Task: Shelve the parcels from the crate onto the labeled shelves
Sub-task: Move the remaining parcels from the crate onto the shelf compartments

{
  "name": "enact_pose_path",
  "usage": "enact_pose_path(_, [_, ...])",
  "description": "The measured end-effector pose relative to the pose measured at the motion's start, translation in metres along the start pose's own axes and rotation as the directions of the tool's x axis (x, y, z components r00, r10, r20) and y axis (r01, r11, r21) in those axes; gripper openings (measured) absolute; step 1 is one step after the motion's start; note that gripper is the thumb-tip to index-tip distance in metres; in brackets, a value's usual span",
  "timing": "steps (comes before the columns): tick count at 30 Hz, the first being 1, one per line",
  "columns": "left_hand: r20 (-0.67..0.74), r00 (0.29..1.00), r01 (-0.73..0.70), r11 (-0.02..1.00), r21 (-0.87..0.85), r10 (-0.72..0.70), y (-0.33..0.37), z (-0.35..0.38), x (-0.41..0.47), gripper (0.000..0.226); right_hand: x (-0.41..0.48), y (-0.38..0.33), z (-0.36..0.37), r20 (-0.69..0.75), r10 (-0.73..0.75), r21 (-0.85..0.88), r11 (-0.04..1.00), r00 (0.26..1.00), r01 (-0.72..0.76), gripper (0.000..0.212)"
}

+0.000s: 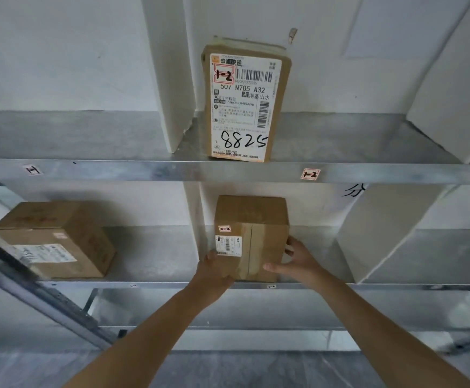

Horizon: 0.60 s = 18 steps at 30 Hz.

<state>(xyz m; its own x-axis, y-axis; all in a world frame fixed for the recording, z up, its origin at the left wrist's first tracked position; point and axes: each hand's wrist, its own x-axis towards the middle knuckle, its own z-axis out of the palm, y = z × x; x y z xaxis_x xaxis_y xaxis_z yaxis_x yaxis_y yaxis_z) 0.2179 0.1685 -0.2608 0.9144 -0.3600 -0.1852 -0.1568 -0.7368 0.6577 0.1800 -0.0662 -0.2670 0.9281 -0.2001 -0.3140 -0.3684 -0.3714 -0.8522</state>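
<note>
**Item 1, grip.** My left hand [214,271] holds the lower left front corner of the 2-2 parcel [261,242], back of the hand toward me and fingertips hidden against the cardboard. My right hand [298,261] clasps the opposite lower corner, with the thumb lying along the front face near the bottom edge and the fingers up the right side. Both hands are engaged and the parcel is pinned between them.

**Item 2, the parcel.** A small brown carton with a taped front seam, a printed label and a handwritten tag [224,228] reading 2-2. It stands upright on the second shelf [172,285] with its base at the front rail. I cannot tell whether its full weight is on the deck yet.

**Item 3, governing relation.** The parcel lies directly beyond both hands, between them. Its depth runs away from me into the bay, so I judge any seating push goes straight back. Neither hand is nearer, though the right sits higher on the carton.

**Item 4, surroundings.**
- The white divider [193,208] is just beside the parcel's left face, and there is open deck to its right.
- A small rail label [271,287] sits under the parcel, too small to read.
- A larger carton [57,239] stands in the bay to the left, well apart.
- The 1-2 parcel [245,107] stands on the shelf above, over the rail sticker [310,174] marked 1-2.
</note>
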Motion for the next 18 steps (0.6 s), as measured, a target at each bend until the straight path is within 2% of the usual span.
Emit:
enact_pose_path(2, [0.072, 0.996, -0.057, 0.994, 0.095, 0.051, -0.003, 0.001, -0.013, 0.061, -0.016, 0.005, 0.002, -0.001, 0.085, -0.106, 0.991, 0.996, -0.084, 0.132])
enact_pose_path(3, [0.084, 0.994, -0.078, 0.992, 0.104, 0.070, -0.003, 0.002, -0.020, 0.060, -0.024, 0.008, 0.002, 0.007, 0.121, -0.164, 0.979, 0.993, -0.118, 0.133])
enact_pose_path(6, [0.072, 0.994, -0.097, 0.977, 0.187, 0.085, 0.004, 0.002, -0.032, 0.057, -0.047, 0.017, -0.001, -0.024, 0.161, -0.222, 0.961, 0.987, -0.162, 0.103])
enact_pose_path(9, [0.096, 0.988, -0.146, 0.934, 0.325, 0.121, 0.029, 0.006, -0.043, 0.049, -0.068, 0.010, -0.016, -0.054, 0.061, -0.328, 0.942, 0.997, -0.076, 0.075])
enact_pose_path(11, [0.138, 0.978, -0.201, 0.879, 0.432, 0.156, 0.053, 0.015, -0.053, 0.045, -0.083, -0.001, -0.032, -0.066, -0.040, -0.456, 0.890, 0.997, 0.005, 0.071])
enact_pose_path(14, [0.176, 0.940, -0.340, 0.777, 0.531, 0.291, 0.099, 0.032, -0.062, 0.048, -0.109, -0.019, -0.065, -0.069, -0.220, -0.693, 0.713, 0.973, 0.112, 0.067])
enact_pose_path(16, [0.152, 0.917, -0.390, 0.745, 0.542, 0.369, 0.139, 0.041, -0.061, 0.052, -0.128, -0.022, -0.092, -0.078, -0.296, -0.749, 0.647, 0.952, 0.140, 0.066])
enact_pose_path(18, [0.124, 0.890, -0.430, 0.716, 0.550, 0.439, 0.181, 0.053, -0.056, 0.057, -0.150, -0.017, -0.122, -0.114, -0.311, -0.761, 0.638, 0.944, 0.119, 0.066])
